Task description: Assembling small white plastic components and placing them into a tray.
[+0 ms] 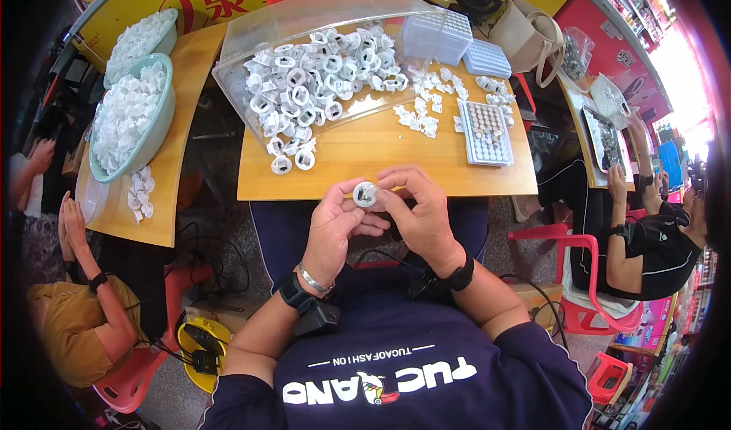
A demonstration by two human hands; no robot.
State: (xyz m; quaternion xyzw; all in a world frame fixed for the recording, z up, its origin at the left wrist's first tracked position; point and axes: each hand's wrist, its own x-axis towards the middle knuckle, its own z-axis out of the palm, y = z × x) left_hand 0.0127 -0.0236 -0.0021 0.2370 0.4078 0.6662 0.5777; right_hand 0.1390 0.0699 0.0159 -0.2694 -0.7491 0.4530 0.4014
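A small round white plastic part point(365, 195) with a dark slot in its middle is held over my lap, just off the table's front edge. My left hand point(339, 215) grips it from the left between thumb and fingers. From the other side, the thumb and fingertips of my right hand point(417, 205) press at its rim; whether they also pinch a smaller piece cannot be made out. Ahead on the wooden table point(365, 177), a pile of similar white round parts point(301, 87) spills out of a clear plastic bin point(228, 76).
Right of the pile lie small white clips point(419, 118) and a tray of little round pieces point(487, 137). Stacked blue-white trays point(438, 38) stand behind. A green basin point(164, 118) of white parts sits on the left table. Co-workers sit at both sides; a pink chair point(582, 278) is at right.
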